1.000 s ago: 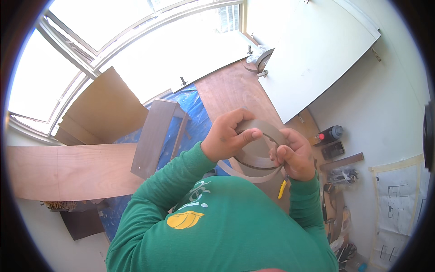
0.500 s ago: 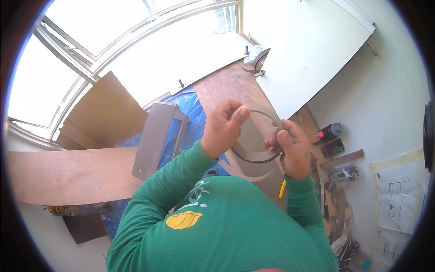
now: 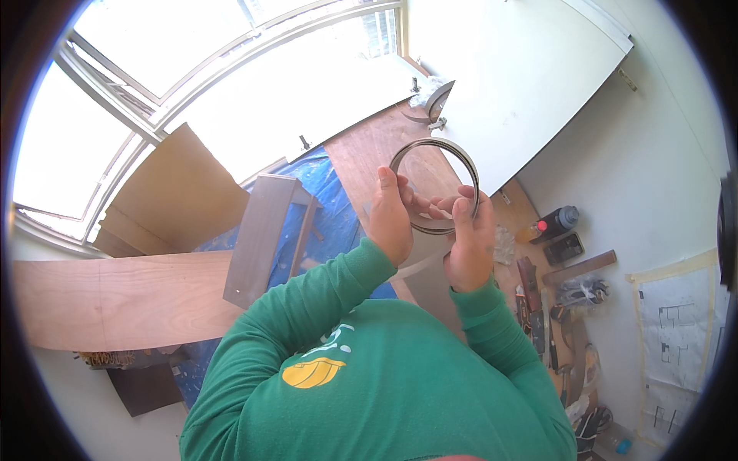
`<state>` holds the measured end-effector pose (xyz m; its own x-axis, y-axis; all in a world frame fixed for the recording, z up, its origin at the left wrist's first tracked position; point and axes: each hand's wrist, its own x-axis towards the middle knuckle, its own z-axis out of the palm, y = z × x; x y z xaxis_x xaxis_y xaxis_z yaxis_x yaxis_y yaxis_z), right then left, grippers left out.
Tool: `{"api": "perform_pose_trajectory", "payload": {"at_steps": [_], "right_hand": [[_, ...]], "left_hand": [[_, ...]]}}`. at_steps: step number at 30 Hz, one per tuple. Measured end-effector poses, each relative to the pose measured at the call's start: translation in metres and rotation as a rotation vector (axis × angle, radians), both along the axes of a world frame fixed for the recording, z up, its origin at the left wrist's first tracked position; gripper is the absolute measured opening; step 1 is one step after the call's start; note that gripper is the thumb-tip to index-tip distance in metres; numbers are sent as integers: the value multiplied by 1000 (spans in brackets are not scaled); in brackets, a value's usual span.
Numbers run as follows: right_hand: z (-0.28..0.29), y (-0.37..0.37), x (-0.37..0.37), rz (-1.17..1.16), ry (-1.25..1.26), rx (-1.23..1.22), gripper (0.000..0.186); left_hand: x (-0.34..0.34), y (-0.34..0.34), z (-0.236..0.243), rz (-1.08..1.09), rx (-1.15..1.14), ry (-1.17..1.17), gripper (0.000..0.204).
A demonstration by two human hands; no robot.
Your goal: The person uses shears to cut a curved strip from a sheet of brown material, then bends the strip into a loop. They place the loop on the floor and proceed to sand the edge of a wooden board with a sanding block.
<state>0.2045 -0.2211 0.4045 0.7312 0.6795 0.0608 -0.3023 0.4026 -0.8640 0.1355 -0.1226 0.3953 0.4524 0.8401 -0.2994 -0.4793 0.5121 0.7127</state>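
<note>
1. Centre of frame: the brown coil [image 3: 430,142], already wound into a ring; I can't tell whether any winding is left.
2. Right hand [image 3: 470,242]: fingers pinch its lower right.
3. Left hand [image 3: 393,219]: fingers curl at its lower left; grip unclear.

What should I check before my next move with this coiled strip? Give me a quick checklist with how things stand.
1. Right hand holding the coiled strip: ok, thumb and fingers are at its lower right.
2. Left hand gripping too: cannot tell; it is at the lower left, but its exact contact is unclear.
3. Coil kept round: ok, it forms a neat ring.
4. Loose end secured: cannot tell.
5. Green sleeves clear of the coil: ok, both cuffs sit below it.
6. Right side tidy: not ok, a grey-capped bottle and a clear plastic bag are among the clutter.
</note>
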Motion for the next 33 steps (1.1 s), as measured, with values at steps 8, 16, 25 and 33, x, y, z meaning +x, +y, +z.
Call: {"api": "perform_pose_trajectory", "payload": {"at_steps": [8, 16, 25, 33], "right_hand": [[-12, 7, 49, -110, 121, -47, 32], [-15, 7, 72, -237, 219, 8, 38], [-23, -8, 46, -30, 204, -136, 33], [-42, -18, 44, 94, 60, -228, 30]], "left_hand": [[-17, -9, -39, -233, 330, 464, 51], [-67, -23, -1, -1042, 635, 377, 64], [-41, 5, -24, -452, 309, 250, 53], [-42, 3, -32, -366, 495, 317, 50]]}}
